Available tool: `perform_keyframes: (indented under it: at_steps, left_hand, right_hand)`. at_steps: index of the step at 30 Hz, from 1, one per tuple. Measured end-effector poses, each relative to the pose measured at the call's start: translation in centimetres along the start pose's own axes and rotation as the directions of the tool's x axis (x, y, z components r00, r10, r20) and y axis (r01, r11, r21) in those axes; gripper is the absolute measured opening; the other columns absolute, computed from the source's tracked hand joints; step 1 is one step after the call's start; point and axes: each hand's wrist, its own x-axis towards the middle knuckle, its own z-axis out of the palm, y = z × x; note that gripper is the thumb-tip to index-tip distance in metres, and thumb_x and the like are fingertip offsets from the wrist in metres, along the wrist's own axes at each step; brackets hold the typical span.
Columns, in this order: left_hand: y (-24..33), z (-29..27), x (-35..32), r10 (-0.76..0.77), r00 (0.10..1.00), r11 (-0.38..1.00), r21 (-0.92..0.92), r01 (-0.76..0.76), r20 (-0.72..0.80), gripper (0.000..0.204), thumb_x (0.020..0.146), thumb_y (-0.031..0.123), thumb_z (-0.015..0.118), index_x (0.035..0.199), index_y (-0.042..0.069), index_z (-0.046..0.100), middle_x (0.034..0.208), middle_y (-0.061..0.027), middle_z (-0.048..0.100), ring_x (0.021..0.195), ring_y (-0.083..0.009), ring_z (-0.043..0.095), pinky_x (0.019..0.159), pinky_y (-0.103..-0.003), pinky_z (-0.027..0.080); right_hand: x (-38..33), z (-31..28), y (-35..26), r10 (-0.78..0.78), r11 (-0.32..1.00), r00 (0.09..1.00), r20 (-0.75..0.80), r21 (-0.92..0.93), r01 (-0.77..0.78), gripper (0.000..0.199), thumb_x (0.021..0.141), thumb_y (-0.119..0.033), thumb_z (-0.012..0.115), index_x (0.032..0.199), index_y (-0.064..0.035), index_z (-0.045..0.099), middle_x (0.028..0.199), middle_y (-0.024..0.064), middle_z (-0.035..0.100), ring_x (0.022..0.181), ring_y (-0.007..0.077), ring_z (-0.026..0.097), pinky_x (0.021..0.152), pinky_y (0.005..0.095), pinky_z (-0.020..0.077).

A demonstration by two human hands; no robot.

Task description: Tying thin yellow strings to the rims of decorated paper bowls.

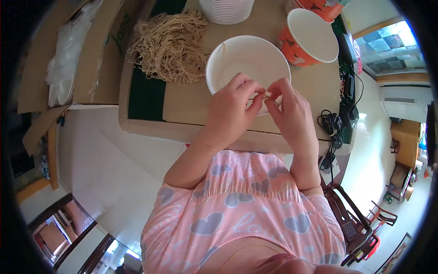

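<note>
A person in a pink top printed with grey hearts (pixel 242 214) stands at the near edge of a cardboard-covered table (pixel 182 102), both bare forearms reaching away from the camera over the work surface. The left hand (pixel 230 112) and the right hand (pixel 289 109) meet just above the near rim of a white paper bowl (pixel 237 59), fingertips drawn together and pinching a short, thin pale strand (pixel 266 94) between them; the left thumb and forefinger close on one end, the right thumb and forefinger on the other. The strand is too fine to say more about it. The bowl sits on the table directly beyond the hands and looks nearly bare inside, with one thin strand lying against its far left wall. To the far left of the bowl lies a loose heap of tan dried noodles (pixel 171 45), touching the bowl's rim or just beside it. At the far edge stands a stack of white bowls (pixel 226 10). To the right of the bowl an orange printed paper cup (pixel 308 39) lies tilted, its white inside facing the camera. A black coiled cable (pixel 331 128) rests at the table's right edge, and flattened cardboard boxes (pixel 59 59) holding clear plastic bags sit at far left.
</note>
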Motion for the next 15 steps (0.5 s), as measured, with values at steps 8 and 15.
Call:
perform_keyframes:
  at_steps: [8,15]
  left_hand:
    - [-0.25,0.09,0.05,0.032,0.999,0.999,0.021,-0.031,-0.011,0.009,0.081,0.005,0.066,0.089,0.008,0.062,0.089,-0.0071,0.059,0.068,-0.0255,0.065,0.059,-0.036,0.052]
    - [-0.66,0.25,-0.05,0.05,0.997,0.997,-0.049,-0.052,-0.052,0.012,0.081,-0.001,0.066,0.092,0.004,0.065,0.088,-0.0063,0.061,0.061,-0.0161,0.059,0.055,-0.028,0.048]
  right_hand:
    - [-0.19,-0.29,-0.42,0.066,0.997,0.997,0.032,0.049,-0.068,0.007,0.084,-0.006,0.063,0.091,-0.0033,0.062,0.084,0.0125,0.063,0.074,0.0308,0.064,0.065,0.0369,0.0505]
    - [-0.27,-0.23,-0.74,0.037,0.998,0.999,0.038,-0.057,-0.035,0.017,0.084,-0.008,0.063,0.102,-0.0081,0.065,0.085,0.0116,0.064,0.074,0.029,0.064,0.064,0.0361,0.0505]
